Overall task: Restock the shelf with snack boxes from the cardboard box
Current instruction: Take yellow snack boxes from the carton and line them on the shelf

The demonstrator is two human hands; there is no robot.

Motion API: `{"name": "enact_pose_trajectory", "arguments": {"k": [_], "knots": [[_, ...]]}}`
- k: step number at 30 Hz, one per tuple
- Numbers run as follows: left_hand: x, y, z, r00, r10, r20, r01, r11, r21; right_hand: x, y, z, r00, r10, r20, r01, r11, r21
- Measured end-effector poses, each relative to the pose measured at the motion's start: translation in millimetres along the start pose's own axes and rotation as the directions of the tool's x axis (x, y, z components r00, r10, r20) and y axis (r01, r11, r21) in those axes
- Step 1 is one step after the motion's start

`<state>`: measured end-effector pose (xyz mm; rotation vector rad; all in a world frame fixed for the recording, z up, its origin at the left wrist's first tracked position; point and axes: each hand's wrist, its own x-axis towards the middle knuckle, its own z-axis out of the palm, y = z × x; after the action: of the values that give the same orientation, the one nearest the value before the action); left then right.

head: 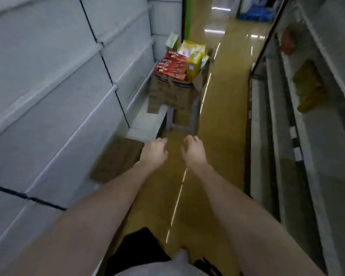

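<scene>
Aisle view from head camera, blurred by motion. Left hand (154,153) and right hand (193,152) extended forward side by side over tan floor (223,120), fingers loosely curled, holding nothing, apart from each other and well short of the load ahead. Cardboard box (170,92) farther down the aisle, flaps open, resting on a grey stool (182,124), just beside the left shelf (54,92). Red snack boxes (171,66) stacked in the left half of the box, yellow box (194,66) upright to their right, pale yellow packs (191,48) behind. Flat brown cardboard (116,159) lying on the lowest left shelf board, near the left hand. Right shelf (299,120) with few blurred goods.
</scene>
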<state>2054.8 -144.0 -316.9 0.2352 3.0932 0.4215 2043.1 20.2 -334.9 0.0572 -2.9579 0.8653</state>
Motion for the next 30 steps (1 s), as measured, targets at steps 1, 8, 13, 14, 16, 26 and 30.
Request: {"name": "enact_pose_trajectory", "arguments": {"k": [1, 8, 13, 14, 16, 26, 30], "knots": [[16.4, -4.1, -0.7, 1.000, -0.016, 0.010, 0.016, 1.000, 0.003, 19.1, -1.2, 0.5, 1.000, -0.018, 0.002, 0.018, 1.000, 0.008], [165.2, -45.2, 9.2, 1.000, -0.024, -0.002, 0.024, 0.999, -0.042, 165.9, -8.7, 11.7, 0.997, -0.078, 0.019, 0.079, 0.995, -0.056], [287.1, -76.0, -2.6, 1.000, 0.008, 0.005, -0.007, 0.990, -0.139, 278.8, -14.4, 8.1, 0.997, -0.009, 0.079, 0.020, 0.989, -0.148], [310.4, -81.6, -5.4, 0.999, 0.023, 0.027, -0.018, 0.987, -0.160, 299.2, -15.2, 6.9, 0.993, 0.010, 0.116, 0.011, 0.984, -0.177], [356.9, -90.7, -8.8, 0.997, 0.057, 0.052, -0.045, 0.976, -0.211, 340.0, -15.7, 5.8, 0.985, 0.055, 0.164, -0.020, 0.978, -0.206], [531.0, -89.5, -13.4, 0.972, 0.127, 0.198, -0.071, 0.961, -0.267, 496.4, 24.1, -8.5, 0.971, 0.238, 0.027, -0.232, 0.962, -0.146], [606.0, -73.8, -6.7, 0.959, 0.179, 0.218, -0.122, 0.960, -0.253, 558.7, 49.1, -17.4, 0.960, 0.278, 0.039, -0.271, 0.953, -0.136]]}}
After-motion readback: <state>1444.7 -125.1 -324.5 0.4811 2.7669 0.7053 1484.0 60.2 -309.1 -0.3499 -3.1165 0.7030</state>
